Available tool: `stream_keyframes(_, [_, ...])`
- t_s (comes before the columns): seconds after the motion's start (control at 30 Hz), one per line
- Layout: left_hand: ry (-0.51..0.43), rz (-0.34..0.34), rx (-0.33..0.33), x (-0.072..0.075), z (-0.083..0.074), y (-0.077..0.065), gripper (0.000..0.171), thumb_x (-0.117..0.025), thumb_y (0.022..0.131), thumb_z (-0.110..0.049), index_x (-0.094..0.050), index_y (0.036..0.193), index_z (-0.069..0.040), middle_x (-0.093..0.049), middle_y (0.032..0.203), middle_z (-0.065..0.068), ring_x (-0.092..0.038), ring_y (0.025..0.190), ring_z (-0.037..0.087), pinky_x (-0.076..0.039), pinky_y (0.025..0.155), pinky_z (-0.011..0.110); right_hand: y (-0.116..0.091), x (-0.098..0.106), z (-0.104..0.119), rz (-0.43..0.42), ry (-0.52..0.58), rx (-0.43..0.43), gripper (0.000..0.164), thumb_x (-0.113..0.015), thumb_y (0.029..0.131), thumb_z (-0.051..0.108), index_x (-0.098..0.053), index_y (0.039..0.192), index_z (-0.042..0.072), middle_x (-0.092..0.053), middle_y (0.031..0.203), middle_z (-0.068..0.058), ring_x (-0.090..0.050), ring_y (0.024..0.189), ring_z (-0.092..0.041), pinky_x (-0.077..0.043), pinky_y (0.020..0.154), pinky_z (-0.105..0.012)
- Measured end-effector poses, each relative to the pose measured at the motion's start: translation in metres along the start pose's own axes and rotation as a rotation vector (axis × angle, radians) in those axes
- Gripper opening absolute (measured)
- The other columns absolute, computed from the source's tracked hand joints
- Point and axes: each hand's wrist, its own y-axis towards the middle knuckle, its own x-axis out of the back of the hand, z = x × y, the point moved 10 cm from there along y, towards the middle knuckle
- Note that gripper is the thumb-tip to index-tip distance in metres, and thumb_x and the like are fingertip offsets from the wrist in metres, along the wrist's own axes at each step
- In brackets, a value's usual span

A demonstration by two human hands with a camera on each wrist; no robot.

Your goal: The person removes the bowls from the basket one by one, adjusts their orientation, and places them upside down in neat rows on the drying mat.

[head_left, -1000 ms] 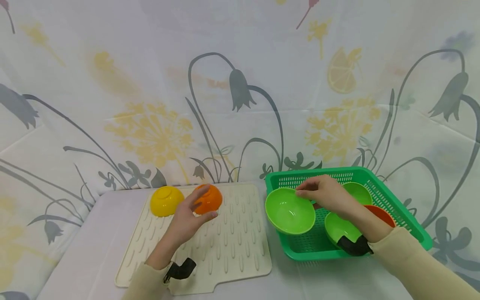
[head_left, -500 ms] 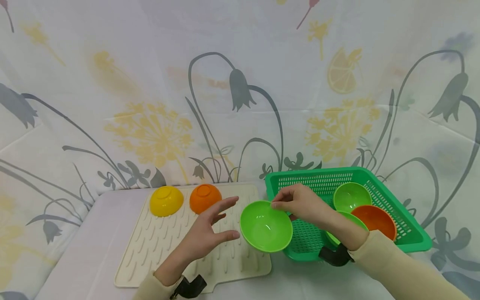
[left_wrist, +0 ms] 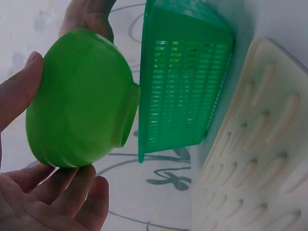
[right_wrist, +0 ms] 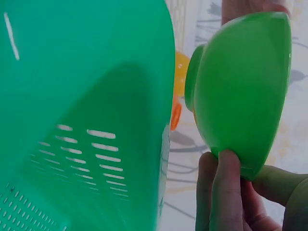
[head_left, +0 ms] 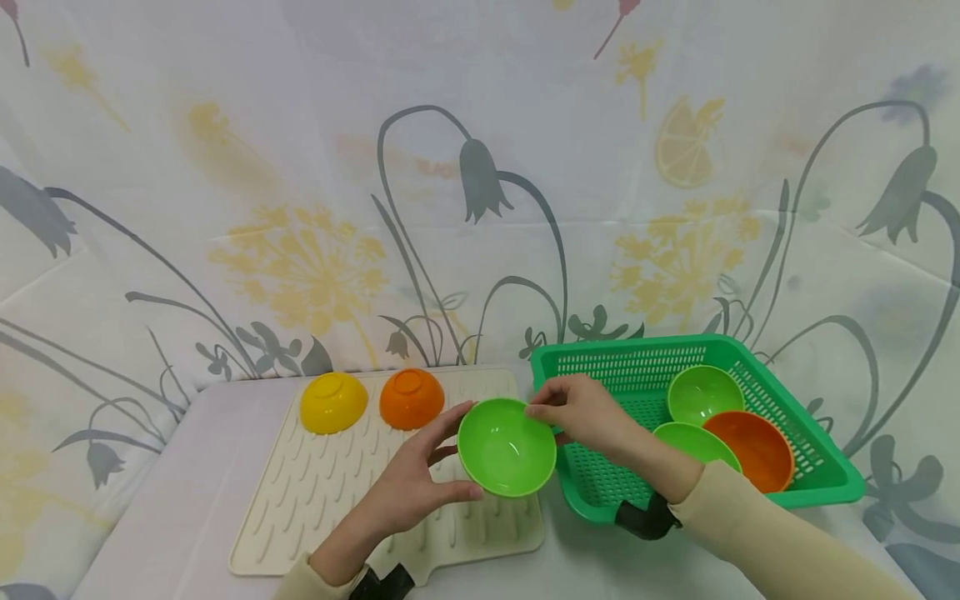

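Note:
A light green bowl is held up between both hands, its inside facing the head camera. My right hand pinches its rim at the right, thumb on the inside and fingers on the outer wall, as the right wrist view shows. My left hand spans the bowl's left side, thumb at the lower rim and fingers at the upper left. In the left wrist view, the left fingers meet the outer wall of the bowl. Below lies a cream ridged drying mat, with an upside-down yellow bowl and orange bowl.
To the right stands a green perforated basket. Inside it lie a green bowl, a second green bowl partly behind the right forearm, and a dark orange bowl. A flower-patterned curtain hangs behind the white-covered table.
The right hand has carried the green bowl leftward from over the basket to above the mat's right side. The left hand has moved from near the orange bowl to the green bowl and taken hold.

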Motion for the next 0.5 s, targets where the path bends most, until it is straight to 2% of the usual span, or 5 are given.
stream_keyframes(0.23, [-0.006, 0.006, 0.029, 0.0, 0.005, 0.0, 0.09, -0.085, 0.08, -0.023, -0.035, 0.155, -0.017, -0.041, 0.154, -0.002, -0.037, 0.141, 0.025, -0.043, 0.106, 0.048, -0.001, -0.005, -0.002, 0.031, 0.039, -0.014, 0.012, -0.068, 0.095, 0.013, -0.07, 0.1, 0.003, -0.068, 0.093, -0.008, -0.067, 0.081, -0.02, -0.061, 0.064, -0.037])
stream_keyframes(0.5, [-0.003, 0.03, -0.005, 0.011, 0.008, -0.002, 0.092, -0.087, 0.078, -0.017, -0.036, 0.155, -0.021, -0.04, 0.154, -0.003, -0.035, 0.142, 0.023, -0.044, 0.105, 0.046, -0.008, -0.012, -0.001, 0.064, 0.116, -0.016, 0.015, -0.068, 0.095, 0.009, -0.065, 0.105, -0.002, -0.067, 0.097, -0.011, -0.068, 0.084, -0.022, -0.061, 0.069, -0.041])
